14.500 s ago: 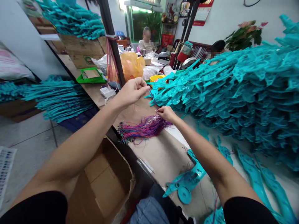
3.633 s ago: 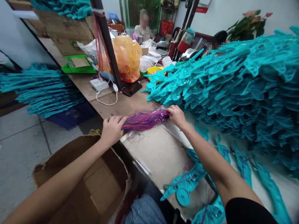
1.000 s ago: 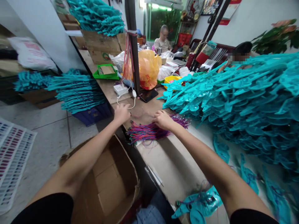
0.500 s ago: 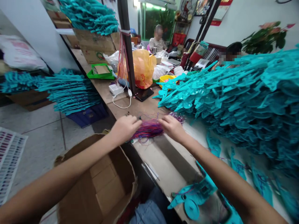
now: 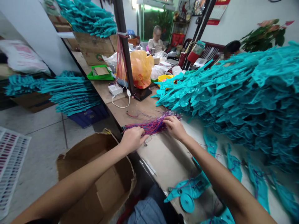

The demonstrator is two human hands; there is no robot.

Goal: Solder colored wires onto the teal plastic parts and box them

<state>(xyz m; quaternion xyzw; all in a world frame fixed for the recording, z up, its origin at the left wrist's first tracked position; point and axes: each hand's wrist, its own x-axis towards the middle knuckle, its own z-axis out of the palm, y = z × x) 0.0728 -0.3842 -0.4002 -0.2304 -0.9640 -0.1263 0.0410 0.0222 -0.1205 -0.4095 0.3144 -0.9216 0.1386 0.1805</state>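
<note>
A bundle of thin purple, red and blue wires lies across the brown table. My right hand presses down on the bundle's far end, fingers curled over the strands. At the near end my left hand is closed in a pinch on a few wires, drawn a little toward the table edge. A huge pile of teal plastic parts rises just right of both hands.
An open cardboard box sits on the floor below the table edge. Loose teal parts with wires lie near me. A black post, an orange bag, a green tray and a white charger stand farther back. Two people sit beyond.
My left hand has pulled back toward me from the bundle's end with strands pinched. The bundle now lies stretched out longer. My right hand stays pressed on the far end.
</note>
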